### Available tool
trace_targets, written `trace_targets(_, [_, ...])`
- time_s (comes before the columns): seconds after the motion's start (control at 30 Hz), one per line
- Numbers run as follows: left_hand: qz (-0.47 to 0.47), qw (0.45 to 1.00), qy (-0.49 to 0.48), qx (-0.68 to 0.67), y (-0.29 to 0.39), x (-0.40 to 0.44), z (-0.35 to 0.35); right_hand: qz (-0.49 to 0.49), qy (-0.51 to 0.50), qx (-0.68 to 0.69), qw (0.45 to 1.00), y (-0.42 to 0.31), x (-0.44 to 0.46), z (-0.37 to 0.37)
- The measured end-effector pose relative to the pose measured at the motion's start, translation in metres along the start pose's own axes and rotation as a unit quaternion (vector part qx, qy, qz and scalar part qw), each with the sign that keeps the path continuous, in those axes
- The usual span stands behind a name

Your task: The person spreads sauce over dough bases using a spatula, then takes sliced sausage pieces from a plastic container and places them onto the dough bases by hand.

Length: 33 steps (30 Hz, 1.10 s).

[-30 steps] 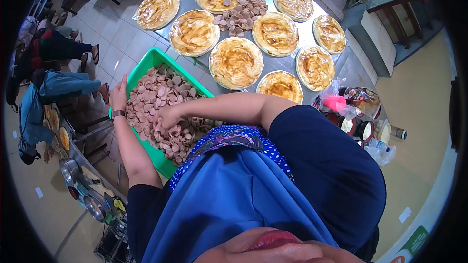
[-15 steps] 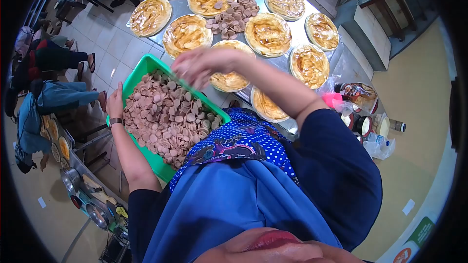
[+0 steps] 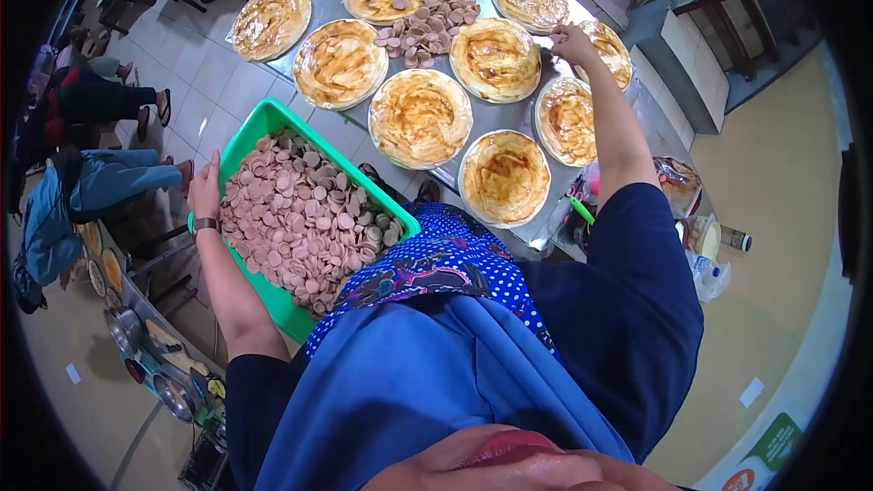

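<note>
My left hand is closed around the far-left rim of a green plastic crate, which leans against my apron. The crate is heaped with thin, pinkish-brown sausage slices. On the far right of the metal table, my right hand reaches down between sauce-smeared round dough bases. Its fingers are curled together, and what they hold, if anything, is too small to make out. Closest to it are a dough base on the right and another dough base on the left. A loose pile of slices lies among the bases.
The metal table carries several sauced bases. Bottles, jars and a green-handled tool sit by its right edge. People in sandals stand on the left, near a side table with metal bowls.
My right hand has swung from above the crate to the far right of the table. My left hand keeps its grip on the crate, which has shifted slightly left.
</note>
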<state>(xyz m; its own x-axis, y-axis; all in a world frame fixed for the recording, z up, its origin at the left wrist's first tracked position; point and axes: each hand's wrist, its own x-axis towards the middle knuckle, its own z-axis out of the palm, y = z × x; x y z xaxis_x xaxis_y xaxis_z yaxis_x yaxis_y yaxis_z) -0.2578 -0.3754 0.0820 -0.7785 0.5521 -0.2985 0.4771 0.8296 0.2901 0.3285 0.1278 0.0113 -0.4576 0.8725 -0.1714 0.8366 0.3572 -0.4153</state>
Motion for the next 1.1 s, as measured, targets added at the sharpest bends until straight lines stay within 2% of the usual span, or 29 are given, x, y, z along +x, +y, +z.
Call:
trace_targets(0.03, [-0.003, 1.000, 0.000, 0.001, 0.001, 0.000, 0.001, 0.027, 0.037, -0.058, 0.997, -0.013, -0.009, -0.001])
trace_targets(0.2, [0.006, 1.000, 0.017, 0.010, -0.001, 0.000, 0.003, 0.008, 0.013, -0.148, 0.989, -0.019, -0.006, -0.001])
trace_targets(0.27, [0.005, 1.000, 0.019, 0.010, -0.002, -0.001, 0.003, 0.063, -0.155, 0.033, 0.985, -0.022, 0.000, -0.017])
trace_targets(0.3, [0.006, 1.000, 0.022, 0.009, -0.002, -0.002, 0.003, 0.115, -0.149, 0.021, 0.982, -0.033, -0.006, -0.030])
trace_targets(0.4, [0.007, 1.000, 0.022, 0.009, -0.001, -0.003, 0.002, 0.113, -0.168, 0.013, 0.979, -0.025, 0.003, -0.040])
trace_targets(0.57, [0.000, 1.000, 0.013, 0.011, 0.001, -0.004, 0.000, 0.090, -0.146, 0.017, 0.985, -0.013, 0.008, -0.039])
trace_targets(0.67, [-0.001, 1.000, 0.022, 0.009, 0.003, -0.005, 0.000, 0.053, -0.109, -0.031, 0.992, -0.019, 0.007, -0.037])
trace_targets(0.73, [-0.002, 0.999, 0.033, 0.010, 0.003, -0.006, 0.001, 0.078, -0.018, -0.020, 0.997, -0.028, 0.008, -0.045])
trace_targets(0.8, [-0.004, 0.999, 0.035, 0.013, 0.000, -0.004, 0.002, 0.029, -0.018, 0.177, 0.984, -0.055, -0.001, -0.053])
trace_targets(0.87, [-0.002, 1.000, 0.010, 0.007, 0.010, -0.009, -0.004, -0.026, -0.073, 0.327, 0.942, -0.130, -0.031, -0.060])
trace_targets(0.93, [0.005, 1.000, 0.017, -0.001, 0.009, -0.011, -0.003, -0.115, -0.186, 0.400, 0.890, -0.206, -0.066, -0.051])
trace_targets(0.97, [0.007, 1.000, 0.026, -0.002, 0.005, -0.009, -0.002, -0.138, -0.252, 0.421, 0.860, -0.245, -0.086, -0.039])
trace_targets(1.0, [0.003, 1.000, -0.011, -0.001, 0.004, -0.008, -0.006, -0.161, -0.318, 0.440, 0.824, -0.282, -0.107, -0.023])
trace_targets(1.03, [0.018, 0.999, 0.028, -0.013, -0.003, -0.006, 0.000, -0.171, -0.386, 0.450, 0.787, -0.314, -0.127, -0.002])
trace_targets(1.07, [0.013, 1.000, 0.024, -0.009, -0.002, -0.005, 0.000, -0.179, -0.451, 0.456, 0.746, -0.341, -0.143, 0.023])
trace_targets(1.1, [0.012, 1.000, 0.019, -0.006, -0.001, -0.008, -0.002, -0.283, -0.443, 0.388, 0.757, -0.361, -0.155, 0.054])
